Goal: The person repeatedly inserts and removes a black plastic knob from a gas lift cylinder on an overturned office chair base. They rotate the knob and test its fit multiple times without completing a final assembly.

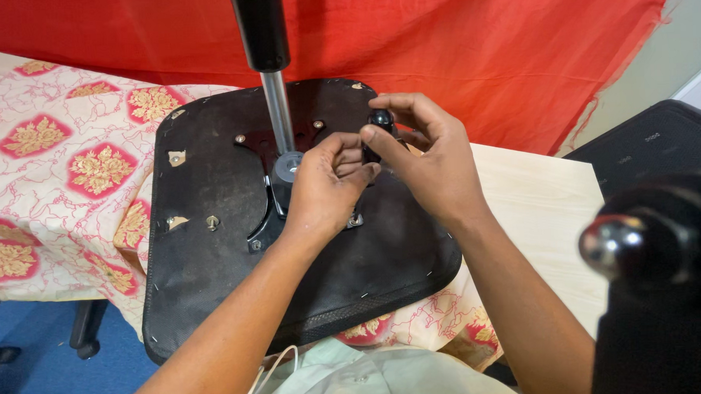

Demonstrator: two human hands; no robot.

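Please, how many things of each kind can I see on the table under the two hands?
Upturned black seat base: 1
Gas lift cylinder: 1
Black knob in the right hand: 1
Patterned cloth: 1
Total: 4

Perhaps an office, pale desk (pixel 537 206), chair castor (pixel 86 347) on blue floor (pixel 54 370)

Both hands (pixel 380 169) together, fingers (pixel 349 154) curled

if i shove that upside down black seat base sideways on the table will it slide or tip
The black seat base lies flat and wide on the patterned cloth, so it would probably slide, dragging cloth, not tip. The upright gas cylinder adds top weight. Its near edge overhangs the table, so it may drop.
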